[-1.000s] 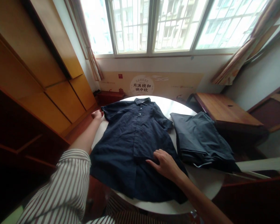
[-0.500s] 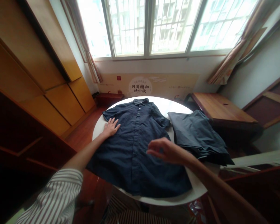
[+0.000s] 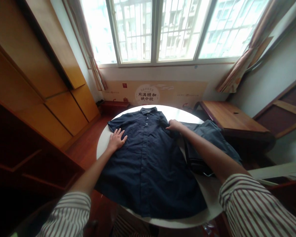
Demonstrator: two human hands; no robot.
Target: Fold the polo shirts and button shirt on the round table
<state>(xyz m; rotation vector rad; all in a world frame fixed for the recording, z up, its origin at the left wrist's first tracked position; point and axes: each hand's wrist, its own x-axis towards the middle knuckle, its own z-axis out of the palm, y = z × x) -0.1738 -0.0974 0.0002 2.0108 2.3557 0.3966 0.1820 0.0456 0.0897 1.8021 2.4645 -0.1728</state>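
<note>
A dark navy short-sleeved button-up shirt (image 3: 153,161) lies spread face up on a round white table (image 3: 181,113), its collar toward the window. My left hand (image 3: 116,140) rests flat on the shirt's left side below the sleeve, fingers spread. At the sleeve on the right, my right hand (image 3: 174,126) has its fingers closed on the shirt fabric. To the right of the shirt sits a pile of folded dark fabric (image 3: 210,134), partly hidden behind my right forearm.
Beyond the table on the right stands a wooden desk (image 3: 236,115). Yellow-brown cabinets (image 3: 59,118) line the left wall. A printed banner (image 3: 123,93) runs along the wall under a barred window (image 3: 135,36), with curtains (image 3: 239,72) at its sides.
My right hand has moved forward from above the shirt's middle to the right sleeve and closed on it. My left hand stays flat on the shirt. The view has shifted slightly.
</note>
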